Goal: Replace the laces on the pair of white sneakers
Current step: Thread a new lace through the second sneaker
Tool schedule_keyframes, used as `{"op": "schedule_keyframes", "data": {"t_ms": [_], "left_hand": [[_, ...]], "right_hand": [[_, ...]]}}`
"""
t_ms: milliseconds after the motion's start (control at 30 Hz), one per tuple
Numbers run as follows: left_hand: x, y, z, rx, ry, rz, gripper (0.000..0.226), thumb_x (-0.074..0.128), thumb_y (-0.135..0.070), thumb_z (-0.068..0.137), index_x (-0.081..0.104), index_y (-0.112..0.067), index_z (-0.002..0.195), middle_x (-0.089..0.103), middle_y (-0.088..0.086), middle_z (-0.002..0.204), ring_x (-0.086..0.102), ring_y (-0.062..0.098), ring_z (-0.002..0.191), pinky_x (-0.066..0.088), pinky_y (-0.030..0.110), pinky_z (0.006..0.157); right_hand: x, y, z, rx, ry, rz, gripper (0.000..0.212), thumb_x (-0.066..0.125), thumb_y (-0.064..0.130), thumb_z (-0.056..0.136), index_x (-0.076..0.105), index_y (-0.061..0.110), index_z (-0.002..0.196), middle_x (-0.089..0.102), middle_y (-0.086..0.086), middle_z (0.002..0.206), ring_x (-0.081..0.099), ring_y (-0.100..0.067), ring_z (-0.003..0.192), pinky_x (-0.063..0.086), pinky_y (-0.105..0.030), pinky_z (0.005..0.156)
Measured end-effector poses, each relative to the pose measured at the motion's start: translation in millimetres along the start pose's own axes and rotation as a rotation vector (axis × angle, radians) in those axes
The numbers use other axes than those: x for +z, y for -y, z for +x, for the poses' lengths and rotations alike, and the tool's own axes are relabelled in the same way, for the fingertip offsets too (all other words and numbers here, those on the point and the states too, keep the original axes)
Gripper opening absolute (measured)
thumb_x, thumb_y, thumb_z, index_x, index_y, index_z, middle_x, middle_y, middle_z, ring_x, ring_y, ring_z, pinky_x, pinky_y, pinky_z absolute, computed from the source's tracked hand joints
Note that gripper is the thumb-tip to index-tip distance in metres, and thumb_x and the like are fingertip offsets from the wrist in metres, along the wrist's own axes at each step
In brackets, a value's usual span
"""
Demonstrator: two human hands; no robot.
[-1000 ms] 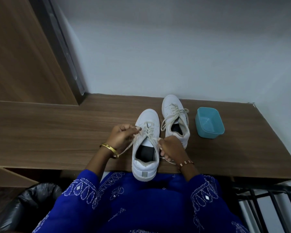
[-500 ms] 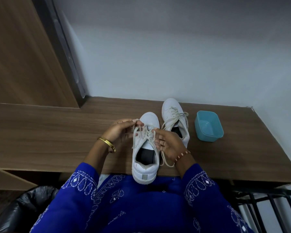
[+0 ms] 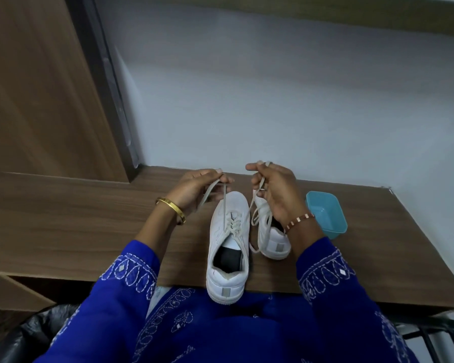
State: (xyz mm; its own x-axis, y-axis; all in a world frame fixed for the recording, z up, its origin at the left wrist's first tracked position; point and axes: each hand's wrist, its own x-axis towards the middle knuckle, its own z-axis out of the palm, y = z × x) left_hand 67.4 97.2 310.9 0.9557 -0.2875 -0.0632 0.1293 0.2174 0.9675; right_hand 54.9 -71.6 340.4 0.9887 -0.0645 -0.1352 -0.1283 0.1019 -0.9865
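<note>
Since half a second ago your 2 hands have risen from the tongue of the near sneaker (image 3: 228,247) and drawn apart, so the lace ends that lay slack by the eyelets now run up taut. Your left hand (image 3: 194,188) pinches one lace end (image 3: 223,203) between thumb and fingertips above the toe, with a loose tail dropping to its left. Your right hand (image 3: 275,191) holds the other end (image 3: 260,183), its fingers curled round the lace near its tip; lower down that strand passes in front of the far sneaker (image 3: 269,231), so exactly where it re-enters the eyelets is hard to tell. The near sneaker sits on the wooden shelf (image 3: 89,224) with its heel overhanging the front edge toward your lap; the far sneaker stands just beside it on the right, partly hidden by your right wrist, still laced. A blue tub (image 3: 325,213) sits near it, further right.

You appear to be evening out and tensioning the lace. Pull both ends with equal force so the tails come out the same length, keep the lace flat rather than twisted through the top crossings, and steady the shoe, because the overhanging heel could let it tip off the shelf.

No brand, label or writing can be read; the grey heel tabs look blank.
</note>
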Motion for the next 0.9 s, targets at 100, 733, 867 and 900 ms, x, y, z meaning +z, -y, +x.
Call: {"op": "schedule_keyframes", "data": {"t_ms": [100, 733, 867, 900], "left_hand": [[5, -13, 6, 0.001, -0.035, 0.033, 0.025, 0.048, -0.023, 0.094, 0.058, -0.012, 0.073, 0.071, 0.002, 0.08, 0.067, 0.016, 0.072, 0.052, 0.031, 0.072], [17, -32, 30, 0.245, -0.317, 0.512, 0.022, 0.05, -0.033, 0.093, 0.055, -0.013, 0.09, 0.058, 0.0, 0.089, 0.056, 0.013, 0.076, 0.044, 0.019, 0.065], [18, 1, 19, 0.074, -0.15, 0.668, 0.03, 0.043, -0.034, 0.096, 0.06, -0.01, 0.091, 0.061, 0.003, 0.086, 0.055, 0.009, 0.067, 0.043, 0.021, 0.061], [19, 8, 16, 0.05, -0.077, 0.699, 0.033, 0.041, -0.033, 0.097, 0.063, -0.009, 0.089, 0.062, 0.001, 0.084, 0.056, 0.007, 0.067, 0.043, 0.018, 0.062]], "right_hand": [[2, 13, 0, -0.078, 0.049, -0.107, 0.027, 0.044, 0.017, 0.097, 0.068, 0.016, 0.085, 0.048, 0.004, 0.052, 0.041, -0.007, 0.048, 0.032, -0.016, 0.047], [14, 40, 4, -0.21, 0.066, -0.37, 0.025, 0.053, 0.016, 0.093, 0.067, 0.011, 0.073, 0.051, 0.001, 0.052, 0.043, -0.002, 0.037, 0.033, -0.011, 0.038], [12, 54, 12, -0.257, 0.046, -0.329, 0.027, 0.051, 0.016, 0.094, 0.066, 0.01, 0.073, 0.05, 0.001, 0.052, 0.043, -0.006, 0.04, 0.032, -0.014, 0.04], [12, 55, 14, -0.26, 0.045, -0.331, 0.027, 0.051, 0.016, 0.094, 0.066, 0.01, 0.073, 0.05, 0.0, 0.052, 0.043, -0.006, 0.04, 0.032, -0.015, 0.04]]}}
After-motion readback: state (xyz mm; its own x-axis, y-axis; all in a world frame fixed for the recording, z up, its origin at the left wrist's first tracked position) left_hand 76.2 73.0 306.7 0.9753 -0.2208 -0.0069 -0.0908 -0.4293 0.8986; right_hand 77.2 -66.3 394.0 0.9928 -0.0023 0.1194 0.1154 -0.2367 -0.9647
